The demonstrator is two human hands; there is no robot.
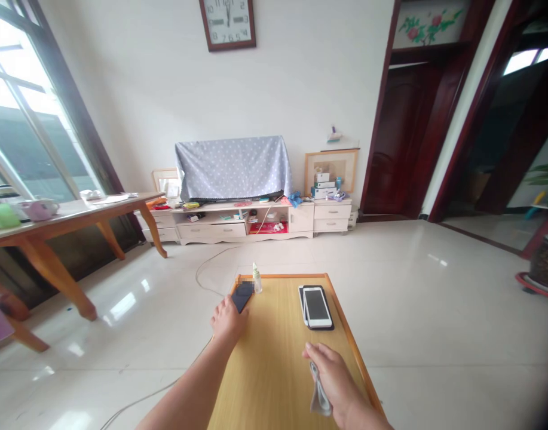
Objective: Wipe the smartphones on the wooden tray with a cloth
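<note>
squeeze bottle (257, 283) on desk (274, 346), contents unclear | left hand (229, 319) gripping dark smartphone (243, 294), left of bottle | right hand (334, 371) holding grey cloth (319, 399), nearside of bottle | white smartphone (317, 306) right of bottle | clock (229, 25) beyond: 6, 7, 8 legible

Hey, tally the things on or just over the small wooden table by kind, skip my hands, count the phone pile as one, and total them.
Dark phone at the left hand: 1
White-topped phone pile: 1
Bottle: 1
Grey cloth-like item in the right hand: 1
Total: 4
</note>
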